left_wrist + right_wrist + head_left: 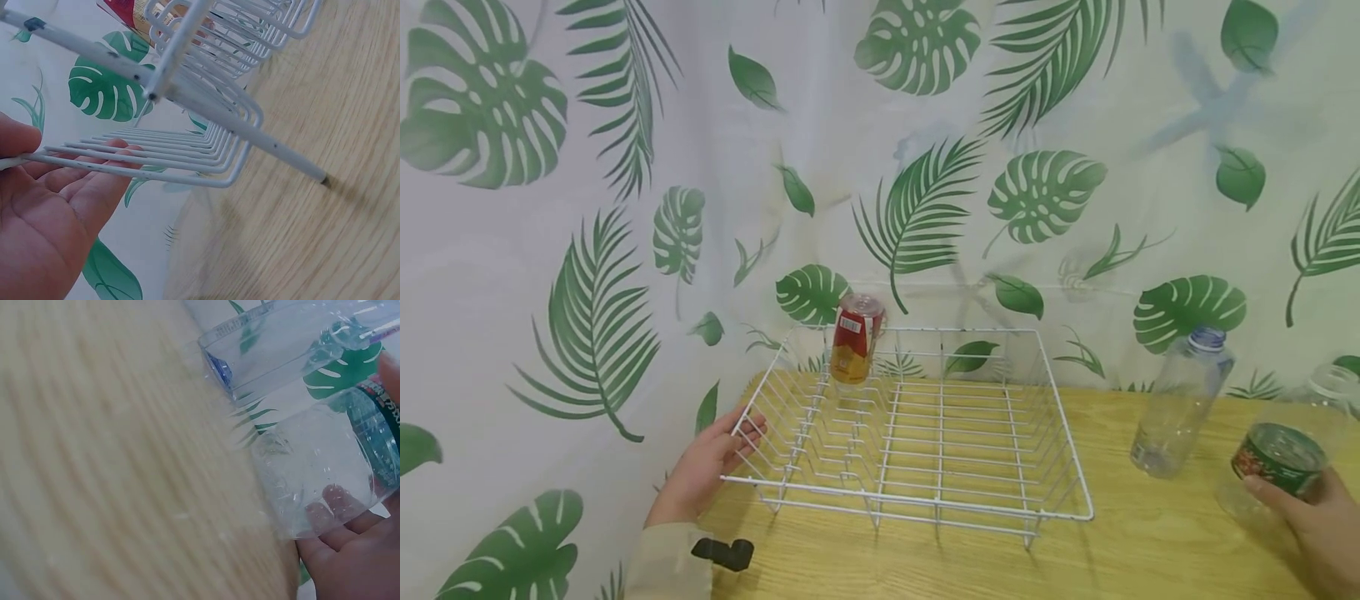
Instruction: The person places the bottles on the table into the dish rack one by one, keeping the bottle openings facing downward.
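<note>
A white wire dish rack [925,500] stands on the wooden table. At its left side, my left hand [700,467] grips the rim; in the left wrist view the thumb lies over the wire and the fingers reach beneath it. Inside the rack's back left part, a red and yellow drink can [855,342] stands slightly tilted. On the far right, my right hand [1326,521] holds a clear plastic bottle [312,462] with a green label, thumb on one side and fingers on the other. Whether that bottle touches the table I cannot tell.
Left of the held bottle stands another clear plastic bottle [1180,408], label-free, with a bluish neck. Behind the table [1112,550] hangs a white curtain [820,125] printed with green leaves; it also runs along the left side.
</note>
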`<state>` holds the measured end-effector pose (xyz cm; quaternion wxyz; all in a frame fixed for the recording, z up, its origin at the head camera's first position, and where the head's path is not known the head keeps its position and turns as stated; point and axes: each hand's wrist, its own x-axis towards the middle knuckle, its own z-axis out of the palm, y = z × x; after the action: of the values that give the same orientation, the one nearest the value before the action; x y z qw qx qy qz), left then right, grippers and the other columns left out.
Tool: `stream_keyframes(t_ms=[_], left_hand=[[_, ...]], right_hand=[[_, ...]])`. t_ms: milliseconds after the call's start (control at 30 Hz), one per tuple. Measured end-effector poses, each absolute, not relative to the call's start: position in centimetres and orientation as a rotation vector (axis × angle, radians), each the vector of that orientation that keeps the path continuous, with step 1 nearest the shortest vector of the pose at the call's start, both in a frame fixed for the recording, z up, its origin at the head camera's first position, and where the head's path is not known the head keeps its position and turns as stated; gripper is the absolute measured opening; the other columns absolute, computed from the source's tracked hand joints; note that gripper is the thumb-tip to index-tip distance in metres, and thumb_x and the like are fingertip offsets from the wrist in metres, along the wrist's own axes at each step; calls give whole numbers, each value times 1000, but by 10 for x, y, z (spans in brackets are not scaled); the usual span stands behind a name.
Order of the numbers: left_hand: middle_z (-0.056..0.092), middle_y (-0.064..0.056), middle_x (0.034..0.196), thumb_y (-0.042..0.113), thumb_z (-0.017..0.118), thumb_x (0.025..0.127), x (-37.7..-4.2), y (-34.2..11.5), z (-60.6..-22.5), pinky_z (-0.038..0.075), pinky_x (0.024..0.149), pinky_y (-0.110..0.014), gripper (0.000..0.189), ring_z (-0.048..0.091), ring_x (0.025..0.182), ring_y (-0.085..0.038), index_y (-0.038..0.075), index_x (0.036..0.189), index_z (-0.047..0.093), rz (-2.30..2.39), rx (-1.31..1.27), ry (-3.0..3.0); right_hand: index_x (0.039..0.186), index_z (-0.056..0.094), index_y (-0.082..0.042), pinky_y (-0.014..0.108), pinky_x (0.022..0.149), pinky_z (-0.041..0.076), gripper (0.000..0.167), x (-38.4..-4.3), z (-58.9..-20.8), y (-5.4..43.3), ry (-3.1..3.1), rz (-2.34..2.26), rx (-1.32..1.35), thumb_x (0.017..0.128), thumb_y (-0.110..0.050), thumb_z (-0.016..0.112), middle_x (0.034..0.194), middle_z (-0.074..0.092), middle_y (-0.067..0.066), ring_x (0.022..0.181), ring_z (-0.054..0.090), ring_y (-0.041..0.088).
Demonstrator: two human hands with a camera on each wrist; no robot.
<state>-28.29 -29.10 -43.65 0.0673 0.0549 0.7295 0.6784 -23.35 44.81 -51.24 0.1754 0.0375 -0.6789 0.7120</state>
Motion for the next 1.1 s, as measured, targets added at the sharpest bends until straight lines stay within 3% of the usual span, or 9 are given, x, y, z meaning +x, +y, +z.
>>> stream_keyframes(t_ms=[233,467,667,800,967,1100], left_hand=[[36,-24,154,-1,25,100,-285,-291,-437,42,105,-24,62,41,137,-31,1,161,16,2045,171,2203],[34,-25,154,-1,24,99,-287,-292,-438,41,107,-26,63,40,137,-30,1,161,15,2011,192,2212],[36,-22,153,-1,24,99,-289,-293,-440,42,106,-27,63,43,133,-28,2,161,16,2001,182,2221],[36,-21,154,-1,25,99,-290,-294,-442,42,107,-28,63,43,134,-28,3,161,16,2001,185,2221],[37,-21,153,-1,25,99,-290,-294,-443,41,107,-28,63,41,136,-29,3,161,16,1998,185,2228],[37,-22,154,0,26,101,-289,-293,-441,40,110,-30,61,39,139,-31,1,161,17,2012,186,2228]], right_hand=[[131,42,-37,4,75,44,58,-228,-510,447,-2097,1942,99,97,6,61,115,55,-24,97,56,-11],[128,33,-47,11,69,47,55,-225,-504,449,-2478,1523,26,100,-10,64,108,49,-33,92,52,-14],[131,37,-36,13,68,48,46,-226,-504,450,-2557,1437,14,100,-16,65,104,48,-34,90,51,-15],[132,37,-35,10,68,46,46,-225,-504,448,-2540,1413,25,101,-15,65,103,47,-38,90,49,-18],[120,48,-39,6,70,43,44,-221,-502,444,-2419,1463,17,98,-5,65,101,55,-37,87,53,-15],[112,54,-28,6,66,41,25,-220,-495,443,-2384,1394,-77,99,-10,65,93,54,-37,81,52,-15]])
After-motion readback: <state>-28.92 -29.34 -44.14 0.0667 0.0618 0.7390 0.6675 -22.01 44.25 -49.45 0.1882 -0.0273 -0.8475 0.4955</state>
